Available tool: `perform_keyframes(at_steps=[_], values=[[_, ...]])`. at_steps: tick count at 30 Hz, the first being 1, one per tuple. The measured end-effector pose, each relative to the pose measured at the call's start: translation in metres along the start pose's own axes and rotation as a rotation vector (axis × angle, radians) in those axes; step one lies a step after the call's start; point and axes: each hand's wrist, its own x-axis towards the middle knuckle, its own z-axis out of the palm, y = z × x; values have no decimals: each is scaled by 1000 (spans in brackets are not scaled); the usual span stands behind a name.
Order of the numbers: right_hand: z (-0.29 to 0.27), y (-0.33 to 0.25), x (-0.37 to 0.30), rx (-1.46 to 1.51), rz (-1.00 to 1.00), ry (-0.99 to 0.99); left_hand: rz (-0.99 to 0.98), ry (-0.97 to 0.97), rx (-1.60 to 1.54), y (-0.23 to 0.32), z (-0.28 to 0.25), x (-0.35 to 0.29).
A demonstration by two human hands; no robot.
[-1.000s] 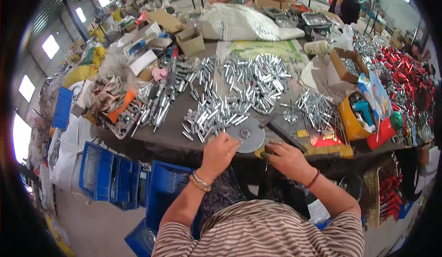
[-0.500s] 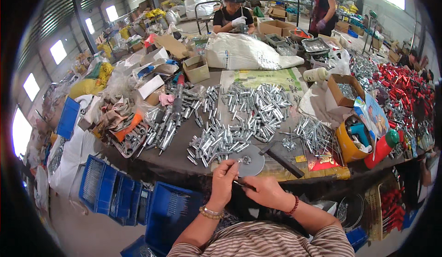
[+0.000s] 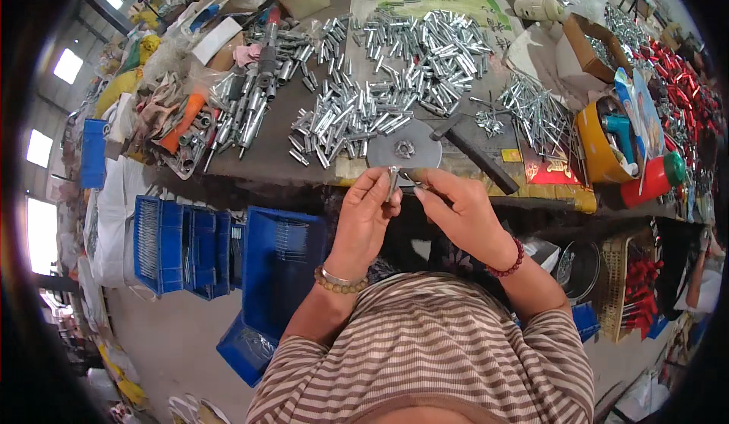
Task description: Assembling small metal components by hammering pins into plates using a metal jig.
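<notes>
Your left hand (image 3: 366,215) pinches a silver part (image 3: 394,184) between thumb and curled fingers, with little gap left around it. Your right hand (image 3: 460,204) brings its fingertips close together beside the part's upper end; something small and dark shows there, but I cannot make out whether you grip it or only touch it. The part sits just off the near edge of the table (image 3: 275,145), in front of the disc (image 3: 427,148).

With only fingertips on so slim a thing, it could slip if you push or twist off-line, and it would likely drop below the edge rather than onto the table. A quick reach forward could scatter the small pieces (image 3: 405,149) on the disc, or catch the hammer (image 3: 480,158), whose handle slants toward the edge.

The part looks short, narrow, shiny and roughly upright, much like the tubes (image 3: 425,59) heaped behind; your fingers hide its finer shape.
</notes>
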Motion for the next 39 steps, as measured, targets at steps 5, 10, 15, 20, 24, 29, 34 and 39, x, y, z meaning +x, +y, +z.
perform_keyframes(at_steps=[5,10,15,20,24,29,34,39], values=[[-3,-1,-8,-29,73,-25,-3,-28,-11,-2,3,-5],[-2,-4,-12,-10,71,-12,37,-48,53,-5,-2,-7],[-4,-8,-14,45,117,-27,127,-69,197,-3,-4,-9],[-3,-21,-19,59,70,-14,232,-115,271,1,-3,-14],[-2,-23,-22,-58,-16,10,291,-115,294,4,0,-17],[-15,-7,-10,-282,-221,114,357,-92,341,10,-3,-16],[-17,-9,-12,621,166,258,393,-12,664,15,0,-21],[-6,1,-8,824,238,290,470,-26,824,13,3,-19]])
